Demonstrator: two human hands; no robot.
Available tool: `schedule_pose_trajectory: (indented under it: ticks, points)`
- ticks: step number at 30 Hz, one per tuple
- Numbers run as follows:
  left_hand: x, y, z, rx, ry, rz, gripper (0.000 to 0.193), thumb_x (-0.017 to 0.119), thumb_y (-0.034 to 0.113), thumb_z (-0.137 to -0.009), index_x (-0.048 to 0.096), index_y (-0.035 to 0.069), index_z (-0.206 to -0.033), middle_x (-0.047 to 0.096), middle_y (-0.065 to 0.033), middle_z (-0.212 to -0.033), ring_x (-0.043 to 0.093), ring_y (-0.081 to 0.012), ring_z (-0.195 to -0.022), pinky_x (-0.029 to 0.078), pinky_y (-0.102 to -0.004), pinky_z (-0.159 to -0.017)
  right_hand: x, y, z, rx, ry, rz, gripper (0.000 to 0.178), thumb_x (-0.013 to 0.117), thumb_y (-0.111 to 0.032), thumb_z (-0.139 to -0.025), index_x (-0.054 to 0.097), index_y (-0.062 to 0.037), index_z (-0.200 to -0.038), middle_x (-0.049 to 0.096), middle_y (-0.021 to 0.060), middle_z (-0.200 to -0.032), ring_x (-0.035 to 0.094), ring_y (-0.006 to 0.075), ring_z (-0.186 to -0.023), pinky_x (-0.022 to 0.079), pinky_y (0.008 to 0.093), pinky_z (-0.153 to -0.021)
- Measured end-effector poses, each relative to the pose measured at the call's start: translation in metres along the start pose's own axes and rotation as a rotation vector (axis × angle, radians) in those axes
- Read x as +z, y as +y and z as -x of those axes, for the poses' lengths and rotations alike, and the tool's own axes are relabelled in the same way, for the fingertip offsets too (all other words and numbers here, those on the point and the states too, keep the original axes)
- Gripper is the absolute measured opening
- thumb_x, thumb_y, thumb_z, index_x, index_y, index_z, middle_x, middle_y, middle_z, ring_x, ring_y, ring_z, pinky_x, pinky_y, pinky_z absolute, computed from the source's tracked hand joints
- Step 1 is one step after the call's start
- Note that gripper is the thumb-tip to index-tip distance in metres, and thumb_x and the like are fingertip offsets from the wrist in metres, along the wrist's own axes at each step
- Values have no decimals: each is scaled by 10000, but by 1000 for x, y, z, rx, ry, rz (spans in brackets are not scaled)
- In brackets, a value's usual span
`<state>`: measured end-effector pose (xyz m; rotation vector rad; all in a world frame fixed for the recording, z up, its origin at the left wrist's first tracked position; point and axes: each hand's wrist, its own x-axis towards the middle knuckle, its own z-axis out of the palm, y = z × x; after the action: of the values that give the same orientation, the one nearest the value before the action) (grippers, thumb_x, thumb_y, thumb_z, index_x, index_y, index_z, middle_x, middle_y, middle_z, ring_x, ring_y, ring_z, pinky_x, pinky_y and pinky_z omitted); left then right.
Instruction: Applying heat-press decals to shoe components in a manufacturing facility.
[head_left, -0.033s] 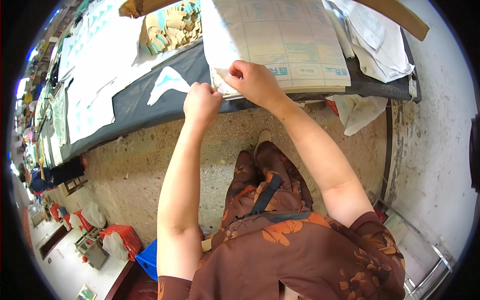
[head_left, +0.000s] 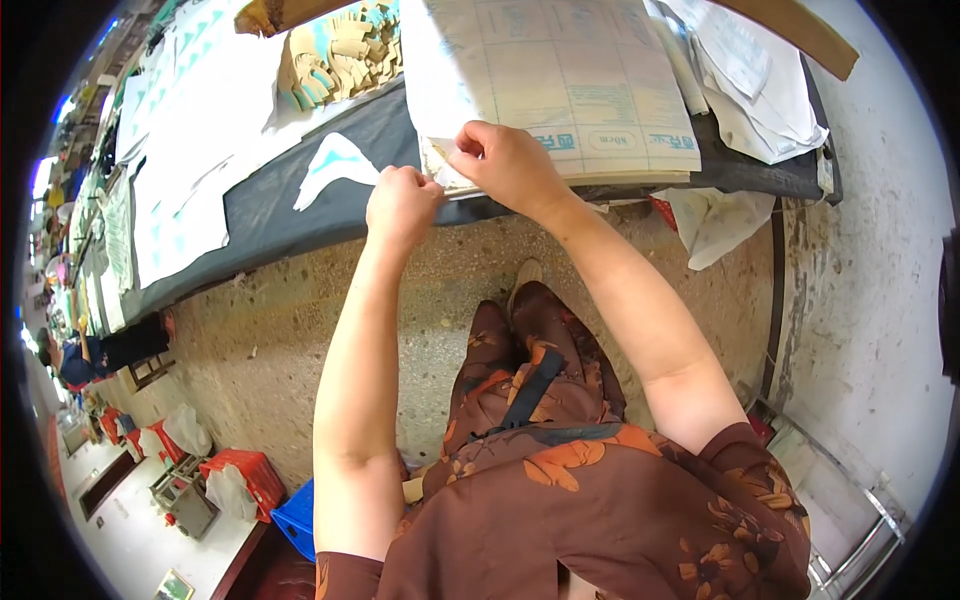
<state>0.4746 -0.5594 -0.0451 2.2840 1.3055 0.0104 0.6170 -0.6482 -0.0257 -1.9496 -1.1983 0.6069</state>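
A thick stack of large beige sheets (head_left: 560, 80), its top sheet printed with a grid, lies on a dark-covered table (head_left: 260, 215) in front of me. My left hand (head_left: 400, 205) is closed at the stack's near left corner and pinches a thin layer at the edge. Just to its right, my right hand (head_left: 505, 165) rests on the same corner with fingers pinched on the top sheets. The two hands almost touch. Exactly which layers each hand grips is hidden by the fingers.
White cut pieces (head_left: 190, 150) cover the table's left part, with a heap of beige and teal pieces (head_left: 340, 50) behind. White sheets (head_left: 750, 70) pile at the right and a cloth (head_left: 715, 225) hangs off. Red (head_left: 245, 475) and blue (head_left: 300, 520) crates stand on the floor; another person (head_left: 70, 360) works far left.
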Motion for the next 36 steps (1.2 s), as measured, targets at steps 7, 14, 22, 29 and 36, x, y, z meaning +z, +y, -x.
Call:
schedule_pose_trajectory:
  ticks: [7, 14, 22, 29, 36]
  points:
    - [-18, 1, -4, -213, -184, 486, 241, 652, 222, -763, 664, -16, -803, 599, -65, -667, 525, -147, -618, 438, -311, -613, 3, 1, 3, -14, -14, 0, 201, 649, -262, -823, 648, -63, -850, 678, 109, -779, 658, 290, -717, 506, 357, -650]
    - [-16, 5, 1, 10, -22, -38, 231, 689, 216, -744, 687, -3, -817, 642, -112, -843, 634, -252, -782, 498, -358, -700, 7, 3, 2, -22, 7, 33, 193, 653, -253, -819, 645, -61, -840, 674, 113, -761, 655, 302, -710, 503, 365, -635]
    - [0, 21, 12, 205, 174, -325, 156, 620, 175, -778, 662, 28, -745, 603, -122, -868, 601, -315, -891, 502, -406, -776, 11, 3, 5, -42, 26, 67, 167, 638, -233, -819, 636, -66, -819, 664, 113, -736, 642, 315, -699, 497, 388, -626]
    - [-10, 4, -9, -80, -150, 103, 309, 615, 232, -745, 688, -44, -862, 677, -215, -810, 645, -338, -742, 505, -374, -722, 13, 2, 9, -66, -10, 87, 150, 644, -226, -807, 636, -83, -850, 666, 114, -774, 640, 313, -725, 488, 399, -626]
    - [-27, 2, -8, -291, -181, 546, 275, 650, 221, -753, 671, -39, -839, 648, -158, -739, 586, -225, -648, 463, -340, -638, 14, 6, 8, -56, 14, 71, 180, 640, -258, -834, 643, -78, -843, 667, 113, -752, 640, 318, -704, 490, 400, -620]
